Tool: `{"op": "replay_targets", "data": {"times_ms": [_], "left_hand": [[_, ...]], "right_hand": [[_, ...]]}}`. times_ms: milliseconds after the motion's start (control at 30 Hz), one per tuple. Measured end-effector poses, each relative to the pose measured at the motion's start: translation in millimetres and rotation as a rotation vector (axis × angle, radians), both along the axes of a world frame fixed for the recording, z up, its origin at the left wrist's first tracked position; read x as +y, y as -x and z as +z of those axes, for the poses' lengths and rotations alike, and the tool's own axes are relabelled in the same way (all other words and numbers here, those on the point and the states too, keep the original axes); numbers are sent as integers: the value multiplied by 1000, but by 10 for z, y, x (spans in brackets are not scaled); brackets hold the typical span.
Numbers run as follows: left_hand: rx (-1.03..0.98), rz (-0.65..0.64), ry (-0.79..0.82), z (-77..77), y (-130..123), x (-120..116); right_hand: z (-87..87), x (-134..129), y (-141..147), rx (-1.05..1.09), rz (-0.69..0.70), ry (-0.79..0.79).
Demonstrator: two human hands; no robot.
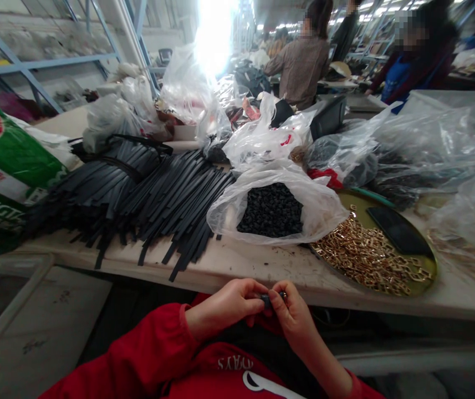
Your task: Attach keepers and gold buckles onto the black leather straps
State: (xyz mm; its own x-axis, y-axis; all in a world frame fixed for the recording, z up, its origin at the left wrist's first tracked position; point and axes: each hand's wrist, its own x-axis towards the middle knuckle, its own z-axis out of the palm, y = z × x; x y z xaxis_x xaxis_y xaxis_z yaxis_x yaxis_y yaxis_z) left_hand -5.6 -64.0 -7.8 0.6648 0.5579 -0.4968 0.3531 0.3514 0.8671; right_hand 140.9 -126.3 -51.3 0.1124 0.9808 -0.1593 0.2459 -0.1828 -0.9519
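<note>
My left hand (231, 303) and my right hand (294, 315) meet in front of the table's edge, fingers closed. Between the fingertips is a short piece of black strip (266, 301), mostly covered by them. A small shiny bit shows by my right fingertips, too small to make out. Beyond my hands, an opened plastic bag (324, 208) holds many small black pieces (270, 210). To the right, a round gold tray (426, 282) carries a heap of gold metal buckles (370, 257) and a dark phone (399, 230). Long black strips (179, 205) lie fanned out at the left.
The table (258, 266) has its front edge just beyond my hands. A green printed sack (8, 177) stands at the far left. Clear plastic bags (440, 133) crowd the back and right. A person (304, 66) and another person (415, 61) stand across the workshop.
</note>
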Motion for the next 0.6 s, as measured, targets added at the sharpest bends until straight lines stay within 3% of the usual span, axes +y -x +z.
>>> {"op": "replay_targets", "data": {"times_ms": [200,333,600], "left_hand": [[65,28,-15,75,18,-42],[130,-62,-57,117,106,-39],[136,-85,-123,62,23,4]], "right_hand": [[6,-48,18,-19,32,-8],[36,-61,40,16,-8,-14],[98,-42,-11,1,88,-48]]}}
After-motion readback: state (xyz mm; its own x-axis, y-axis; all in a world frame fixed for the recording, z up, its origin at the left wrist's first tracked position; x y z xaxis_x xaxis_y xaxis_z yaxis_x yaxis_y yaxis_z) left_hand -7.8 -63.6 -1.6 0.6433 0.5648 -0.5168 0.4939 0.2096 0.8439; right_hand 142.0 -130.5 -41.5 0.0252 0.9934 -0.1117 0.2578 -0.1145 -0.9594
